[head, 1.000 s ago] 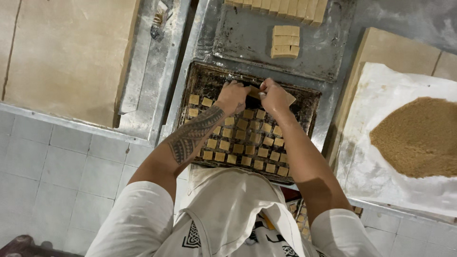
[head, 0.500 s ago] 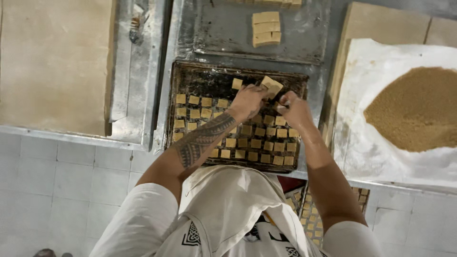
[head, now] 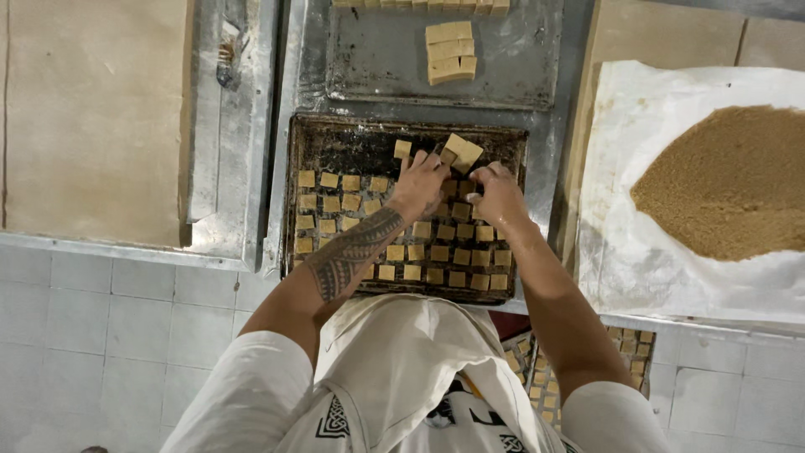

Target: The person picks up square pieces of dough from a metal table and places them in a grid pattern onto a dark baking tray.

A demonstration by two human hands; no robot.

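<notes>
A dark, worn baking tray [head: 335,143] lies in front of me, its near part filled with rows of small tan dough squares [head: 419,252]. My left hand [head: 419,183], on a tattooed forearm, reaches to the far rows and grips a small clump of dough squares [head: 462,152] at its fingertips. Just to its right, my right hand [head: 501,195] has its fingers curled down over the tray; what they pinch is hidden. A single square [head: 402,148] lies alone on the bare far strip.
Beyond the tray, a metal sheet [head: 377,59] carries a stack of dough bars [head: 450,52]. White paper [head: 637,252] at the right holds a heap of brown crumbs [head: 729,180]. A beige board [head: 92,117] is at left. Another filled tray [head: 629,352] sits lower right.
Both hands have moved up to the far rows of the tray with the clump of squares. More squares fill the middle rows, and one now lies on the far strip.
</notes>
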